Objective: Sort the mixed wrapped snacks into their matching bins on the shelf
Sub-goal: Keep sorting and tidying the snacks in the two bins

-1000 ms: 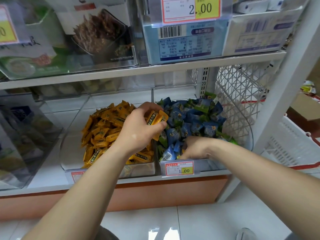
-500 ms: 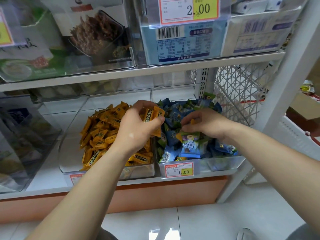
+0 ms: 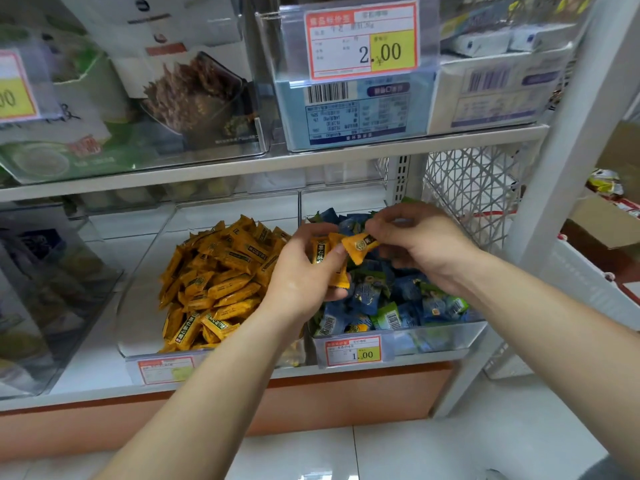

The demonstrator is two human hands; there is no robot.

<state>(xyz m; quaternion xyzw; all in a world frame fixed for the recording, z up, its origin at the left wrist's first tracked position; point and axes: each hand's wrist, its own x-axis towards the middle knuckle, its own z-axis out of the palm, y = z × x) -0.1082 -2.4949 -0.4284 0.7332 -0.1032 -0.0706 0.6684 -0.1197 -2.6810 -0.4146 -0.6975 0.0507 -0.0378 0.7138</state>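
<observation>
Over the left edge of the blue-snack bin, which is wearing a 1.00 tag beneath the 2.00 tag, your right hand is pinching an orange snack. That hand has risen from the bin's front edge since a second ago. The snack is lying crosswise, tilting up to the right and touching the orange bundle your left hand is gripping.

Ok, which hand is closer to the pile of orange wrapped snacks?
Left. The left hand sits at the right edge of the pile of orange wrapped snacks; the right hand is farther right, above the blue wrapped snacks.
</observation>
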